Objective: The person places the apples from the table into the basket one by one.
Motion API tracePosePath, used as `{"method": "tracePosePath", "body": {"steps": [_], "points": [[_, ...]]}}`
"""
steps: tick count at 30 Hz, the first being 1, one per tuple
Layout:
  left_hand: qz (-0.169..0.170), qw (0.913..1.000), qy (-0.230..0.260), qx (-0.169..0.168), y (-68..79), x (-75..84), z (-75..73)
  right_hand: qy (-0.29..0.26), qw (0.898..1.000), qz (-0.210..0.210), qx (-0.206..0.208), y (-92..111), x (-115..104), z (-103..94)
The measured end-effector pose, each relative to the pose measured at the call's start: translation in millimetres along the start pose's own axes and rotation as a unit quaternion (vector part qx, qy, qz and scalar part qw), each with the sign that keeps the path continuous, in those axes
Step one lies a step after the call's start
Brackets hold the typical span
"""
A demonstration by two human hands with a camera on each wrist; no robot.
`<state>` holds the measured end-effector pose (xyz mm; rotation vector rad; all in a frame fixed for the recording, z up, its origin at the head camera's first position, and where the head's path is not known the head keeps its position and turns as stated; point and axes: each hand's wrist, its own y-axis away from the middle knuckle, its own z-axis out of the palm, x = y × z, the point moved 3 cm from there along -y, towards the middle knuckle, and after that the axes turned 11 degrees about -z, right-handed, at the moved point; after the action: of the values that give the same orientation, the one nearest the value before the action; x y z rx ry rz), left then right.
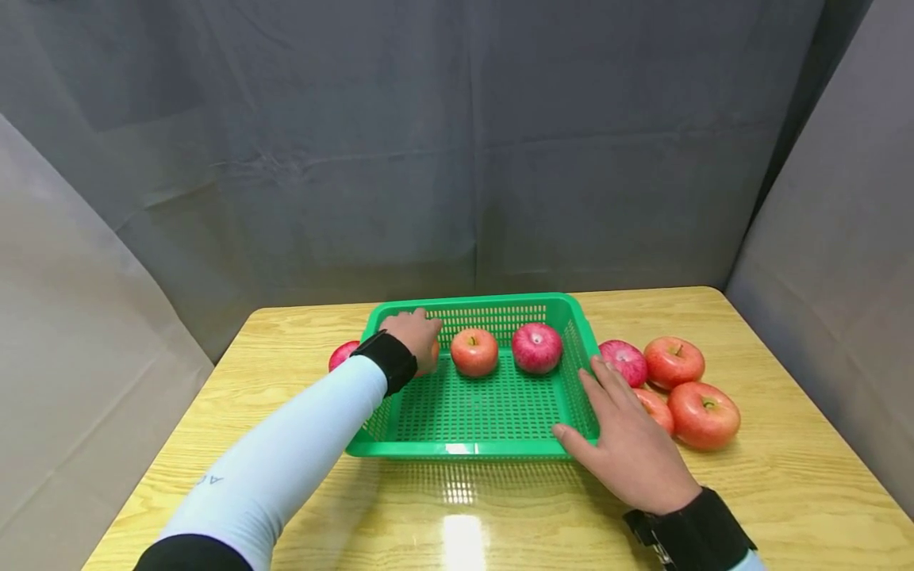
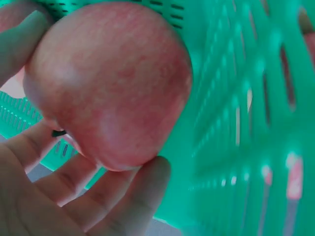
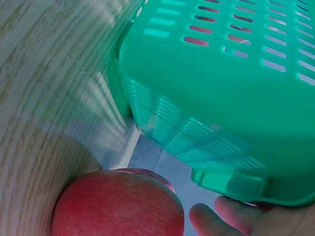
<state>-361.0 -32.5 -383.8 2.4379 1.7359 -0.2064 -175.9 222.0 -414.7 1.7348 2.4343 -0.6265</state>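
Observation:
A green plastic basket (image 1: 521,450) with slotted sides stands on the table. Inside its left end, my left hand (image 1: 416,337) grips a red apple (image 2: 108,83), thumb on one side and fingertips curled against the other. In the head view the hand covers most of this apple. Beside it in the basket sit an orange-red apple (image 1: 474,354) and a deeper red apple (image 1: 537,347). My right hand (image 1: 631,444) lies at the basket's right rim, fingers extended along it and thumb spread toward the front corner.
Several apples cluster on the table right of the basket, including a large one (image 1: 705,415) and a dark red one (image 1: 623,363). Another red apple (image 1: 344,354) shows past the basket's left side. Grey cloth (image 1: 343,159) hangs behind the wooden table (image 1: 286,357).

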Motion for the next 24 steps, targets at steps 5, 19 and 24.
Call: {"method": "tracePosePath", "body": {"steps": [5, 19, 24], "points": [[-0.005, 1.0, 0.006, -0.005, 0.5, -0.2, 3.6, 0.005, 1.0, -0.006, 0.005, 1.0, -0.6, 0.4], [-0.022, 0.9995, -0.013, 0.021, 0.6, -0.2, 9.1, 0.007, 1.0, -0.012, 0.007, 0.1, -2.3, -1.0], [-0.026, 0.9995, -0.003, 0.02, 1.2, 0.3, 10.5, 0.004, 1.0, -0.007, 0.006, 0.9, -2.2, -0.5]]}}
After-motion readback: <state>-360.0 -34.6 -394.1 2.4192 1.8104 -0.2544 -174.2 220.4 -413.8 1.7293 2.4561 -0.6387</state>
